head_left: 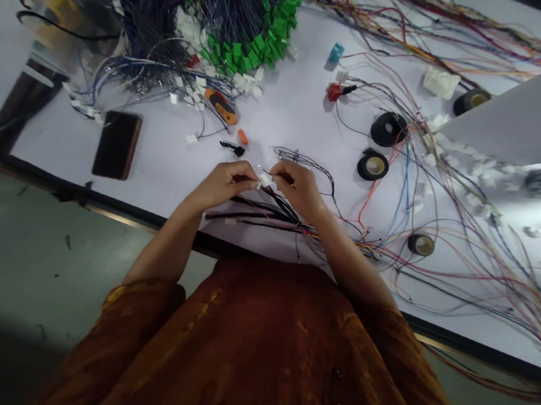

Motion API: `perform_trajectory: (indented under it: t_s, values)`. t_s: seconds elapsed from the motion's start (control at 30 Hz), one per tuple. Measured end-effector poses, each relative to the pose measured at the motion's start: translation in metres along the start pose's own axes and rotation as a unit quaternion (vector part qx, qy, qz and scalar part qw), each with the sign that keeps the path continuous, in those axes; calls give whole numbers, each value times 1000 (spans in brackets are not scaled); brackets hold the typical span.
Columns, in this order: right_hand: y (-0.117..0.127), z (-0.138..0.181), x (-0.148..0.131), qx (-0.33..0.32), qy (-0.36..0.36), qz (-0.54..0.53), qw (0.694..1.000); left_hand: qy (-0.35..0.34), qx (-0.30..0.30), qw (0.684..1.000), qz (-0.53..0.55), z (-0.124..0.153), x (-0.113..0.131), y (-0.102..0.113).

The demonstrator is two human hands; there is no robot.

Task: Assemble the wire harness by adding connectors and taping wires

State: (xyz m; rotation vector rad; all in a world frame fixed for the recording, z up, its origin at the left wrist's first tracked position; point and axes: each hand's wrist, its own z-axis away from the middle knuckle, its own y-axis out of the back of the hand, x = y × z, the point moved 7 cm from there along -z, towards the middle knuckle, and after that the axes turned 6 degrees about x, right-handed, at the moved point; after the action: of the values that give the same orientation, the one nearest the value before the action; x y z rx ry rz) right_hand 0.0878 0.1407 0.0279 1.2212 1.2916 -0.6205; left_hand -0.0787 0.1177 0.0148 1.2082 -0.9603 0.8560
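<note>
Between my two hands is a small white connector point(265, 180) with dark wires running from it toward the bundle below. My left hand point(227, 183) pinches this connector at its left side. Close by on the right, my right hand point(297, 186) has thumb and finger pressed together on a thin wire point(264, 169), whose bare metal tip points left above the connector. A few loose black wires point(311, 162) with metal ends lie just beyond the right hand. Black-sleeved cables point(255, 214) of a wire harness pass under both wrists.
Beyond my hands lie an orange cutter point(220, 106), an orange cap point(242, 136) and a black clip point(231, 148). A phone point(116, 145) rests at left. Green connectors point(254, 51) on wires are heaped behind. Tape rolls point(373, 165) and tangled wires point(408, 176) spread across the right.
</note>
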Motion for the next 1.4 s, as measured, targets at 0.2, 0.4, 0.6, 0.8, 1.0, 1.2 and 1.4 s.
perform_trajectory:
  t_s: [0.2, 0.4, 0.6, 0.8, 1.0, 1.2, 1.4]
  values:
    - [10, 3, -2, 43, -23, -76, 996, 88, 88, 957, 263, -4, -9, -15]
    - [17, 12, 10, 83, -73, -89, 990, 147, 91, 913, 369, -5, -15, -38]
    - [16, 18, 18, 103, -91, -108, 985, 142, 95, 910, 378, -5, -20, -41]
    - [19, 17, 9, 133, -48, -56, 988, 122, 94, 920, 361, -4, -18, -42]
    - [15, 18, 4, 132, -2, -1, 991, 106, 109, 926, 346, -4, -19, -41]
    - [5, 21, 9, 132, -29, 14, 991, 52, 118, 957, 261, 1, -16, -36]
    - [2, 21, 11, 114, -40, -22, 992, 42, 115, 963, 239, 3, -14, -38]
